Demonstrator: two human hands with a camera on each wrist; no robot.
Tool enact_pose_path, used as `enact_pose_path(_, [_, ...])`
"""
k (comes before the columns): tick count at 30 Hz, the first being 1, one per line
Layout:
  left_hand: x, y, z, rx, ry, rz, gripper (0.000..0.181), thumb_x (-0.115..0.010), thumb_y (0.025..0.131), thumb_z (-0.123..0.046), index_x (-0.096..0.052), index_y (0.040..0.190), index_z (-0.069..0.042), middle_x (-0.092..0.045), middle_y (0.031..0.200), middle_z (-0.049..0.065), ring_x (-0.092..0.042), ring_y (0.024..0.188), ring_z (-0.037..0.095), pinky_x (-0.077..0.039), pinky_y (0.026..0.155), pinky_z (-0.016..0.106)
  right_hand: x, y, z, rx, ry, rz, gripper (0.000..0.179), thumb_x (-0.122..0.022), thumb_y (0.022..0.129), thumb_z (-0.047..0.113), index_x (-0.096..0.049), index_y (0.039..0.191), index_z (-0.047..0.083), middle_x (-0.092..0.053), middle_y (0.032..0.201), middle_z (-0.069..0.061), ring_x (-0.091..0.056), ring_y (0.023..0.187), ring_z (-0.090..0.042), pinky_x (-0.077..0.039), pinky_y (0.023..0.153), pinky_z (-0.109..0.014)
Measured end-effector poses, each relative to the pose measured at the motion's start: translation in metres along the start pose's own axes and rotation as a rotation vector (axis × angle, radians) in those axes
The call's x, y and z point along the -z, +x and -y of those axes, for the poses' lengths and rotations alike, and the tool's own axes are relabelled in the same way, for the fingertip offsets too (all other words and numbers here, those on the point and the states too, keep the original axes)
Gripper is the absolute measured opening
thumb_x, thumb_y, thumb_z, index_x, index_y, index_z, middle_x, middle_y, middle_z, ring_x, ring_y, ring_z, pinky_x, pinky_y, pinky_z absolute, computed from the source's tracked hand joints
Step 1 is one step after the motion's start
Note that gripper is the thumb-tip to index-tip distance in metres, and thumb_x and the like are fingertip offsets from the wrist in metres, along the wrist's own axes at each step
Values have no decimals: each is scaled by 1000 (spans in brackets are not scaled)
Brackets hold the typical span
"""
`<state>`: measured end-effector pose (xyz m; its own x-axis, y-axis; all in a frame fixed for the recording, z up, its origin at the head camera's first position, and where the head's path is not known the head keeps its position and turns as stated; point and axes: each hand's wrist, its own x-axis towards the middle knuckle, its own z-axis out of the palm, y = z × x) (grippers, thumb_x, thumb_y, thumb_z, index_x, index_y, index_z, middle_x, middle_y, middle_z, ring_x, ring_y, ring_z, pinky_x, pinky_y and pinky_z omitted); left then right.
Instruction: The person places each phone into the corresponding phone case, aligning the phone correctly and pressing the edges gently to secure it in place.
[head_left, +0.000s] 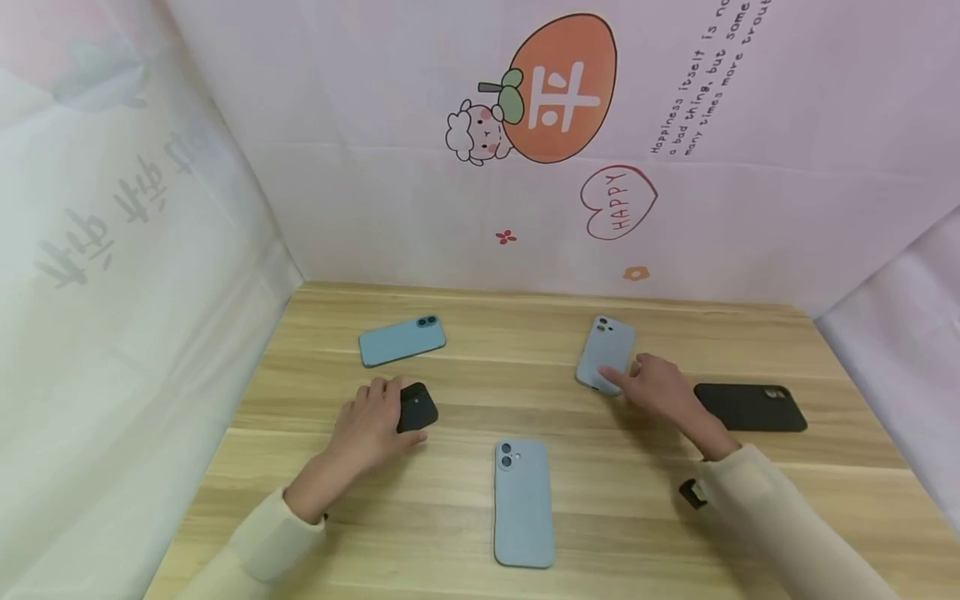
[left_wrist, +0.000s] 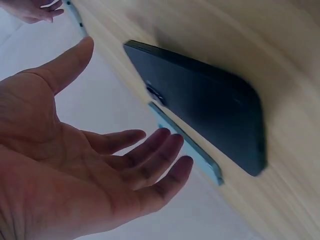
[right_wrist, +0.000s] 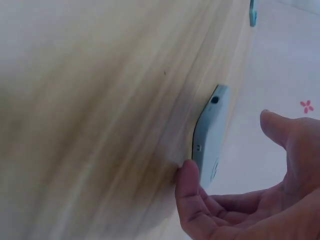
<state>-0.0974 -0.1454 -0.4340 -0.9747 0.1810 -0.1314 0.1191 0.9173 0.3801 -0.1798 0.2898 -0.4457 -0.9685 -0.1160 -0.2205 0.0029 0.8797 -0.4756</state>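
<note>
Across the tabletop (head_left: 465,400), five phones lie spread out, with the two hands well apart over them. The left hand (head_left: 367,423) reaches over the left black phone (head_left: 418,408), covering part of it in the head view; its fingers are loosely bent, the thumb stands away, and nothing is gripped. The right hand (head_left: 660,387) is at the near end of the rear pale phone (head_left: 609,346), thumb spread from the fingers, one fingertip right by its edge; whether it touches, I cannot tell. That phone's lenses are at its far end.

Behind the left hand is the blue phone (head_left: 401,342), lenses toward the right. Between the hands and nearer the person lies the front pale phone (head_left: 523,508), lenses at the far end. Right of the right hand, the right black phone (head_left: 750,407) lies crosswise.
</note>
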Motion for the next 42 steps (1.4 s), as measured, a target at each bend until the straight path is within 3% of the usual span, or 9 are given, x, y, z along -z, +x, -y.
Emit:
enact_pose_path(3, [1, 1, 8, 7, 36, 9, 89, -87, 89, -39, -46, 150, 10, -53, 139, 33, -53, 124, 50, -48, 100, 68, 0, 12, 1, -3, -20, -10, 70, -53, 103, 68, -43, 66, 9, -37, 60, 1, -34, 56, -14, -32, 53, -28])
enact_pose_path(5, [1, 2, 12, 12, 64, 25, 88, -88, 87, -40, -48, 147, 12, -54, 137, 33, -54, 123, 50, -49, 99, 67, 0, 19, 1, -11, -41, -12, 72, -51, 103, 70, -45, 66, 8, -42, 64, -3, -38, 59, -17, -33, 53, -29])
enact_pose_path(9, [0, 3, 19, 22, 119, 51, 85, -90, 85, -40, -55, 140, 14, -55, 133, 31, -54, 119, 48, -51, 96, 66, 0, 29, 0, -61, -77, 21, 92, -42, 100, 79, -61, 97, -11, -58, 93, -23, -50, 80, -29, -39, 61, -34])
enact_pose_path(12, [0, 4, 21, 19, 143, 47, 81, -92, 84, -38, -58, 136, 15, -55, 127, 30, -55, 114, 44, -54, 91, 63, -1, 35, 2, -107, -92, 43, 108, -38, 98, 84, -56, 125, -19, -55, 117, -35, -52, 90, -34, -44, 65, -37])
enact_pose_path(19, [-3, 5, 23, 18, 163, 30, 78, -93, 83, -35, -59, 130, 16, -55, 119, 27, -55, 107, 41, -59, 81, 56, -9, 45, 7, -225, -137, 13, 120, -48, 91, 87, -42, 142, -21, -45, 123, -35, -57, 86, -37, -48, 65, -42])
enact_pose_path(23, [-4, 5, 23, 12, 164, 27, 78, -94, 82, -36, -59, 129, 16, -56, 117, 26, -56, 105, 39, -60, 77, 55, -10, 48, 7, -237, -149, 21, 111, -56, 92, 80, -45, 139, -20, -46, 120, -33, -57, 86, -36, -48, 66, -42])
enact_pose_path(31, [-4, 7, 24, 18, 156, 21, 77, -96, 80, -35, -57, 123, 16, -56, 109, 24, -56, 99, 36, -59, 73, 53, -3, 53, 19, -175, -60, 67, 89, -72, 93, 54, -46, 134, -20, -46, 121, -35, -54, 96, -38, -52, 77, -46])
enact_pose_path(37, [-4, 8, 25, 41, 87, -2, 74, -99, 75, -31, -52, 117, 8, -62, 104, 23, -60, 94, 35, -58, 73, 53, -3, 58, 26, -152, -29, 83, 90, -78, 90, 42, -41, 139, -23, -44, 123, -36, -52, 103, -41, -53, 83, -46])
enact_pose_path(42, [-1, 10, 26, 41, 66, 22, 72, -100, 74, -31, -52, 114, 4, -65, 100, 21, -65, 87, 33, -58, 68, 48, -4, 59, 31, -142, 10, 81, 96, -83, 88, 34, -33, 148, -21, -42, 130, -39, -52, 113, -45, -56, 93, -51])
